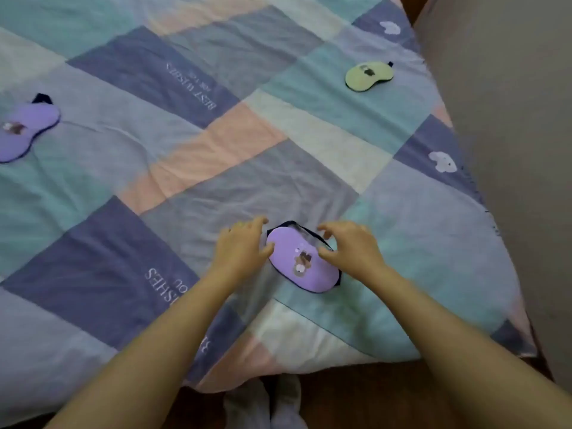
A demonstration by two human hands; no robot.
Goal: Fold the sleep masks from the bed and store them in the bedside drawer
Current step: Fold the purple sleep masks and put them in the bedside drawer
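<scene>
A purple sleep mask [301, 261] with a dark strap and a small cartoon print lies flat on the bed near its front corner. My left hand [243, 244] hovers at the mask's left end, fingers loosely spread, thumb close to its edge. At the mask's right side is my right hand [351, 244], fingers curved above the strap, thumb near the fabric. Neither hand clearly grips it. A second purple sleep mask [26, 130] lies at the far left. Towards the back right, a pale green sleep mask [368, 75] lies flat. The drawer is out of view.
The patchwork quilt [216, 156] in teal, blue, pink and white covers the bed. Its right edge runs diagonally beside a grey floor [510, 119]. The bed's corner drops off in front of me, with my slippered feet [269, 404] on a dark wooden floor.
</scene>
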